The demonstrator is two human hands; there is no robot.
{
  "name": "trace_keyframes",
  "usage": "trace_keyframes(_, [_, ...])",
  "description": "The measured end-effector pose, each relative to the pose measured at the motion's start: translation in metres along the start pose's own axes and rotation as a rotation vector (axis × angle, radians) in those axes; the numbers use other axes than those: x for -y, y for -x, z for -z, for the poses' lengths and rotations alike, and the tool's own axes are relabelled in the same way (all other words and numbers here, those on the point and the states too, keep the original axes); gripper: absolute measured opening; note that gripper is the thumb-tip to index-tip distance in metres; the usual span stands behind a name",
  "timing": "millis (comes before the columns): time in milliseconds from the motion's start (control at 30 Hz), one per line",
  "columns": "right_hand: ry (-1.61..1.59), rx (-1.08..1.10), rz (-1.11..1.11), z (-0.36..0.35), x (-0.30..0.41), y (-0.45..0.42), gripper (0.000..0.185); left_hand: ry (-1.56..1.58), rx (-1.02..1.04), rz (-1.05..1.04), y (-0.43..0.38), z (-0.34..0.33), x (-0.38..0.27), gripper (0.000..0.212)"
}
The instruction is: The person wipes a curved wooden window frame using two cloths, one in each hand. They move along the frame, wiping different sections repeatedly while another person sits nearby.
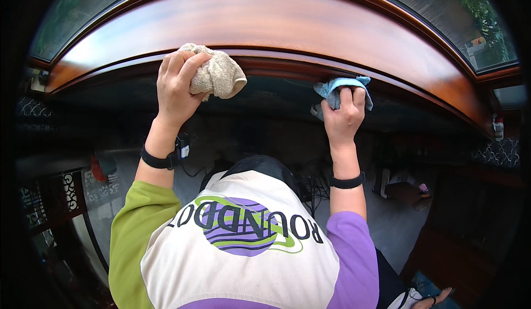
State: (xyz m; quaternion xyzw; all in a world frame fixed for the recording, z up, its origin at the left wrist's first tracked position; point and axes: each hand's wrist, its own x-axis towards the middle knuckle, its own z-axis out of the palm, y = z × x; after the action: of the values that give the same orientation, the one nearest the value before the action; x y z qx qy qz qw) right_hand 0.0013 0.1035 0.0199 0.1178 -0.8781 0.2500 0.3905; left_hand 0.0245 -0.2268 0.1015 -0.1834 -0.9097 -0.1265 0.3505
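Note:
A bunched beige terry cloth [218, 72] is gripped in my left hand [178, 80], against the front edge of a polished reddish-brown wooden windowsill [265, 18]. To the right, my right hand [346, 112] holds a crumpled light blue cloth [340, 87] just below the sill's edge, by the wooden moulding [282, 69]. The fingertips of both hands are partly hidden by the cloths. Each wrist wears a black strap, the left one with a small device on it.
Window glass [419, 14] lies beyond the sill, with foliage outside. Small items [498, 127] stand by the sill's right end. Dark cables [317, 188] hang or lie below. At the lower right, another person's hand [442, 295] shows.

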Motion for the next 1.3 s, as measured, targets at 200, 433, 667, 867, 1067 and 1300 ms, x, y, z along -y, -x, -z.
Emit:
trace_keyframes(200, [-0.010,0.063,0.013,-0.033,0.014,-0.010,0.042,0.088,-0.042,0.195,0.024,-0.007,0.018,0.059])
trace_keyframes(433, [-0.219,0.176,0.275,-0.131,0.080,-0.038,0.027,0.059,-0.035,0.330,0.047,-0.019,0.033,0.055])
trace_keyframes(667, [-0.191,0.188,0.353,-0.162,0.134,-0.042,0.016,0.134,-0.008,0.283,0.052,-0.027,0.045,0.057])
trace_keyframes(867, [0.076,0.187,-0.020,-0.079,0.001,-0.003,0.038,0.232,-0.008,0.096,0.027,-0.064,0.037,0.064])
trace_keyframes(1067, [0.274,-0.099,-0.255,0.020,-0.073,-0.012,0.037,0.277,0.007,-0.116,0.004,-0.108,0.009,0.069])
trace_keyframes(1300, [0.435,0.052,-0.204,-0.022,-0.038,-0.039,0.039,0.108,0.113,-0.232,0.017,-0.122,0.017,0.066])
